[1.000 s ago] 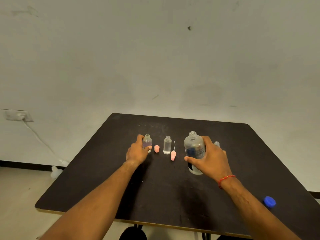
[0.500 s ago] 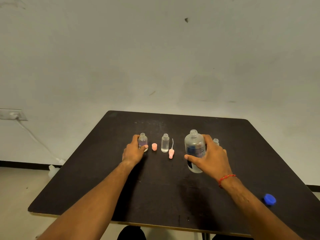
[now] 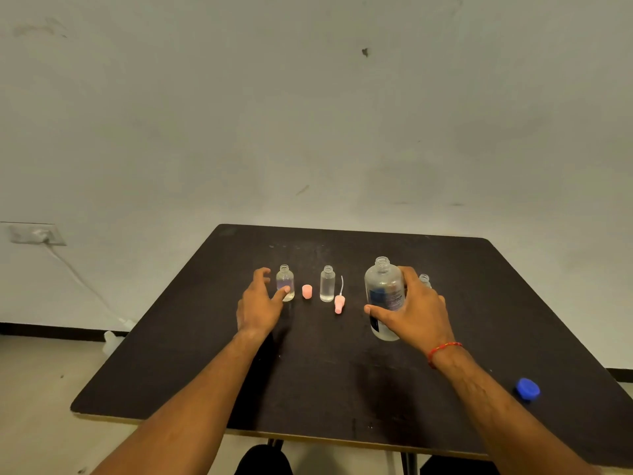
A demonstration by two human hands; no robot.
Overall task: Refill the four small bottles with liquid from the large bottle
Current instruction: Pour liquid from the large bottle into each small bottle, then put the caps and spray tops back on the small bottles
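Since a second ago our left hand [image 3: 260, 305] has loosened off the leftmost small bottle [image 3: 285, 281]. Its fingers [image 3: 262, 271] now stand spread and clear of the bottle on its nine o'clock side, with only the thumb tip touching the front, where before they were wrapped round it. Our right hand [image 3: 416, 315] keeps its hold, fingers and thumb curled round the large bottle [image 3: 383, 289], which stands upright and uncapped on the bench [image 3: 342, 389]. At nine o'clock from the large bottle stands the middle small bottle [image 3: 327, 284], open-necked, with a pink spray top [image 3: 339, 303] lying at its four o'clock. A pink cap [image 3: 307, 291] sits at its nine o'clock, between it and the leftmost bottle. A third small bottle [image 3: 424, 279] peeks out at one o'clock of our right hand, mostly hidden; a fourth we cannot find. The blue cap [image 3: 528, 389] lies well apart at four o'clock, near the bench edge. We cannot read the fill levels surely. We judge that we are between pours, choosing the next small bottle. The next move calls for lifting the large bottle, bringing its mouth over a narrow neck and tilting slowly. Our left hand should steady that small bottle, since it looks light enough to tip.
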